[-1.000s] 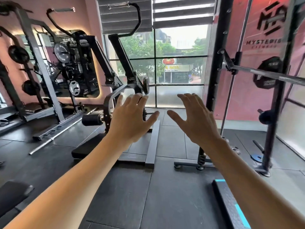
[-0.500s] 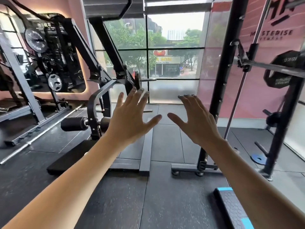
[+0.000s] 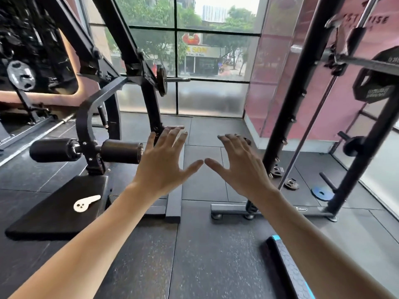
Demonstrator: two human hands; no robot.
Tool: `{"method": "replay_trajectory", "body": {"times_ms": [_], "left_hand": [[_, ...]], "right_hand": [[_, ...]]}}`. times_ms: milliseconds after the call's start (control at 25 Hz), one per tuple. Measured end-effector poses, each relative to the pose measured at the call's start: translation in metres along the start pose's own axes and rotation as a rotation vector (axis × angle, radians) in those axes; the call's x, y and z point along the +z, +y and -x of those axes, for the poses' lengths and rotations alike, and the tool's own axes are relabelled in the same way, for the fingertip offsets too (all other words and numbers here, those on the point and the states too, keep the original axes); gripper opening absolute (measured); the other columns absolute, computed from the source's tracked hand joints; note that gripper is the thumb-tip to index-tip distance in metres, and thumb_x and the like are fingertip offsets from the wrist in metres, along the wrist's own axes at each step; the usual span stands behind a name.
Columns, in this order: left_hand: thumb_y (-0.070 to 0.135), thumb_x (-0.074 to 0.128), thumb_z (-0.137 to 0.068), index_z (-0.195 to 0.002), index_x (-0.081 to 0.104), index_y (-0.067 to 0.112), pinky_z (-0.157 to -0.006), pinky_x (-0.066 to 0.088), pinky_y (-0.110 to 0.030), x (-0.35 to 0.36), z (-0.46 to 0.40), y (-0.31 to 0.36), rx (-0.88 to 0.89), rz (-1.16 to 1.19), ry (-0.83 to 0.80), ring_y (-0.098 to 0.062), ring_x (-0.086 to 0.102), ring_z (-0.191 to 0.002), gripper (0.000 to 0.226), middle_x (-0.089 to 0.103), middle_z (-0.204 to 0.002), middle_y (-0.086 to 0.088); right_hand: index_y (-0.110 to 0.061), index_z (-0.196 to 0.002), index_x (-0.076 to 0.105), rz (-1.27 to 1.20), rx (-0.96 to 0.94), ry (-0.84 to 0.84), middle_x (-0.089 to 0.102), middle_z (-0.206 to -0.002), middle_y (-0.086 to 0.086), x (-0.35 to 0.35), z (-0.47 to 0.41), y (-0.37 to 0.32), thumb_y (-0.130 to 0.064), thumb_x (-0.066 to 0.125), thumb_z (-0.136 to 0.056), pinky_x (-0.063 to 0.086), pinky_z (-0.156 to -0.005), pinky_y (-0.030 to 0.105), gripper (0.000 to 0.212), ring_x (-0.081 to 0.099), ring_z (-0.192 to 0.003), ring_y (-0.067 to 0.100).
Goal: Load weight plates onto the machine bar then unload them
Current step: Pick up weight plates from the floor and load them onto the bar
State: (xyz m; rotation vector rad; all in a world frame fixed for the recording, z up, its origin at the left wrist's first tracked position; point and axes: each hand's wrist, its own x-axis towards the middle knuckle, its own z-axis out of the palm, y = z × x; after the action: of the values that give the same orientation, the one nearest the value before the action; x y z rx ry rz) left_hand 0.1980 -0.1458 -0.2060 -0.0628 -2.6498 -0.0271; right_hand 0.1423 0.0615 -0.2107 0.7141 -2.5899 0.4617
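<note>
Two empty hands, our left hand (image 3: 164,167) and right hand (image 3: 239,169), spread wide, ready to grab small plates (image 3: 291,184) lying near the bar (image 3: 178,79).

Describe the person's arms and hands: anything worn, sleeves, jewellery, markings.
Both forearms are bare as far as the frame shows: no sleeves, watch, bands or gloves. The left hand and right hand show no rings or markings on their backs; fingers slender, nails short. Upper arms lie out of view.
</note>
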Motion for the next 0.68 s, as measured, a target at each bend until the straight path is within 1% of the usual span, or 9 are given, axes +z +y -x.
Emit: {"method": "replay_trajectory", "body": {"times_ms": [120, 200, 360, 480, 680], "left_hand": [[0.082, 0.022, -0.087, -0.154, 0.034, 0.016, -0.124, 0.016, -0.052, 0.043, -0.045, -0.038, 0.005, 0.040, -0.037, -0.023, 0.022, -0.152, 0.094, 0.033, -0.161, -0.005], [0.083, 0.017, -0.085, -0.155, 0.031, 0.018, -0.124, 0.014, -0.052, 0.067, -0.074, -0.066, -0.019, 0.071, -0.064, -0.023, 0.020, -0.153, 0.096, 0.031, -0.162, -0.005], [0.085, 0.010, -0.082, -0.156, 0.026, 0.019, -0.125, 0.010, -0.051, 0.112, -0.126, -0.110, -0.006, 0.086, -0.119, -0.021, 0.015, -0.154, 0.100, 0.027, -0.163, -0.003], [0.085, 0.011, -0.082, -0.156, 0.026, 0.019, -0.125, 0.010, -0.051, 0.140, -0.167, -0.127, 0.016, 0.108, -0.153, -0.022, 0.015, -0.154, 0.100, 0.026, -0.164, -0.004], [0.084, 0.011, -0.082, -0.156, 0.027, 0.018, -0.124, 0.011, -0.053, 0.189, -0.235, -0.136, 0.058, 0.120, -0.172, -0.024, 0.016, -0.154, 0.100, 0.026, -0.164, -0.005]], "right_hand": [[-0.022, -0.150, 0.036, 0.019, 0.040, -0.046, 0.038, -0.155, 0.000, 0.042, -0.047, 0.007, -0.078, 0.033, -0.086, 0.040, -0.109, 0.046, 0.085, 0.027, -0.148, 0.022], [-0.021, -0.150, 0.037, 0.018, 0.067, -0.073, 0.039, -0.155, 0.000, 0.070, -0.081, 0.010, -0.077, 0.033, -0.087, 0.039, -0.109, 0.045, 0.085, 0.028, -0.148, 0.022], [-0.020, -0.151, 0.036, 0.021, 0.099, -0.119, 0.038, -0.156, -0.001, 0.116, -0.138, 0.020, -0.075, 0.036, -0.089, 0.039, -0.110, 0.045, 0.083, 0.028, -0.148, 0.019], [-0.020, -0.152, 0.034, 0.026, 0.138, -0.149, 0.037, -0.157, 0.000, 0.140, -0.175, 0.031, -0.074, 0.037, -0.090, 0.034, -0.114, 0.044, 0.083, 0.025, -0.150, 0.020], [-0.020, -0.152, 0.034, 0.010, 0.185, -0.164, 0.036, -0.157, -0.001, 0.176, -0.227, 0.064, -0.075, 0.035, -0.089, 0.030, -0.116, 0.041, 0.084, 0.022, -0.151, 0.020]]}}
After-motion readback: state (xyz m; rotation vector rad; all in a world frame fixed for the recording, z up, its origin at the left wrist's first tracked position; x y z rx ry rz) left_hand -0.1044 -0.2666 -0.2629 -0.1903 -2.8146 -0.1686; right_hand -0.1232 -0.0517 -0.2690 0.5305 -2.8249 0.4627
